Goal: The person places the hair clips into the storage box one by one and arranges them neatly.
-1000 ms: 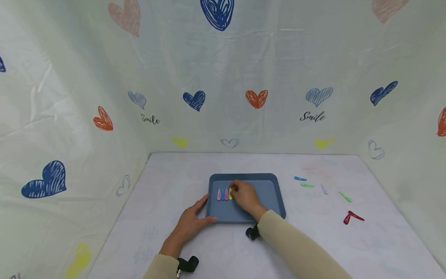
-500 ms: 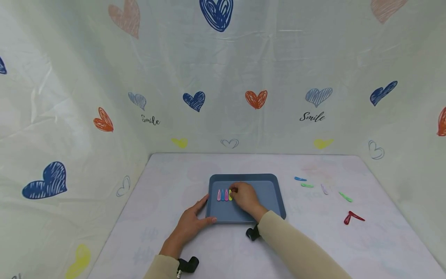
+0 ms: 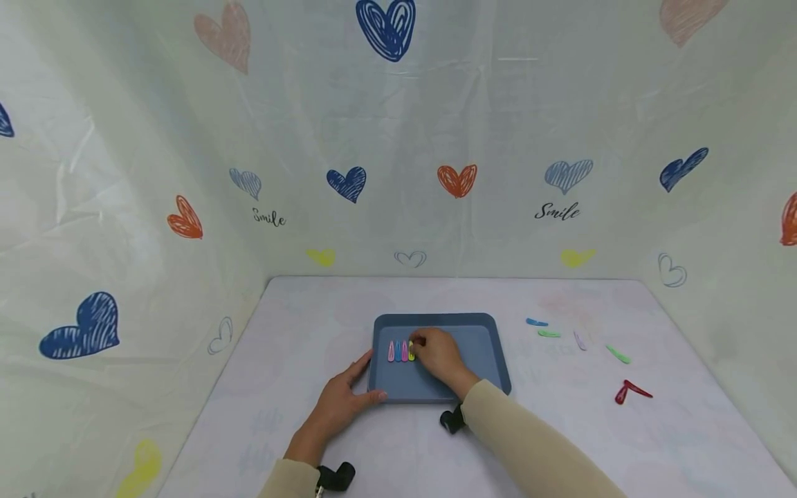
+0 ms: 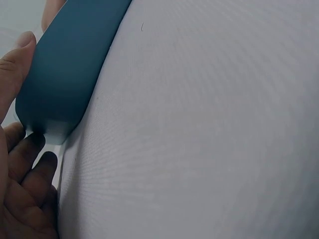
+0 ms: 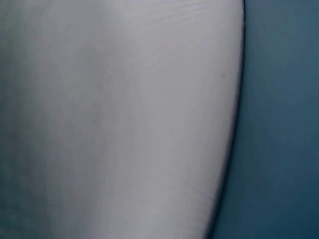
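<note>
A blue-grey tray lies on the table with a row of snap hair clips near its left side: a light pink clip, a blue clip and a darker pink clip. At the row's right end my right hand pinches a yellow hair clip, partly hidden by its fingers. My left hand holds the tray's near-left corner, thumb on the front rim and fingers along the left side. In the left wrist view, thumb and fingers meet the tray's wall. The right wrist view shows no fingers.
To the tray's right lie loose hair clips: a blue one, a green one, a pale purple one, another green one and dark red ones. A heart-printed curtain hangs behind the white table.
The head view has tilted slightly upward, so everything sits a little lower in it. Both hands, the tray and the clips show no clear movement.
</note>
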Demonstrator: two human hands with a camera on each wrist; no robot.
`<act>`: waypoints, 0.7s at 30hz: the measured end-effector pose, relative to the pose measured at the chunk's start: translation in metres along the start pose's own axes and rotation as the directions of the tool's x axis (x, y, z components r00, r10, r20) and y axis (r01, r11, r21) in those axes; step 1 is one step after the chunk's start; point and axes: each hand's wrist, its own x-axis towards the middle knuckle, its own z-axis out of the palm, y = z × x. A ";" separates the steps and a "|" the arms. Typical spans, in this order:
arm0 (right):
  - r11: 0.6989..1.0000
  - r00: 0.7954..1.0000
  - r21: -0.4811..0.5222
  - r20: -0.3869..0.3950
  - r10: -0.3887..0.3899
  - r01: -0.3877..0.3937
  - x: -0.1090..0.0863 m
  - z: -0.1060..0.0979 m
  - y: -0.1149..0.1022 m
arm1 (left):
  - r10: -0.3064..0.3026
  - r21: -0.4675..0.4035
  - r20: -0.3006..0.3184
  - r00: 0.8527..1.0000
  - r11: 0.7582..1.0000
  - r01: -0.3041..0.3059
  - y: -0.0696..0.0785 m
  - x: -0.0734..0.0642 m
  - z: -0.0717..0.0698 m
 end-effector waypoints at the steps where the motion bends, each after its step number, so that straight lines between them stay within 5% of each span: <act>1: 1.000 1.000 0.012 -0.002 0.003 -0.003 0.000 0.000 0.000 | 0.003 0.000 0.000 1.000 1.000 -0.003 0.000 0.000 0.000; 21: 0.966 0.997 0.256 -0.067 -0.032 0.048 -0.003 -0.009 0.007 | 0.009 0.005 0.001 1.000 1.000 -0.009 0.000 0.000 0.000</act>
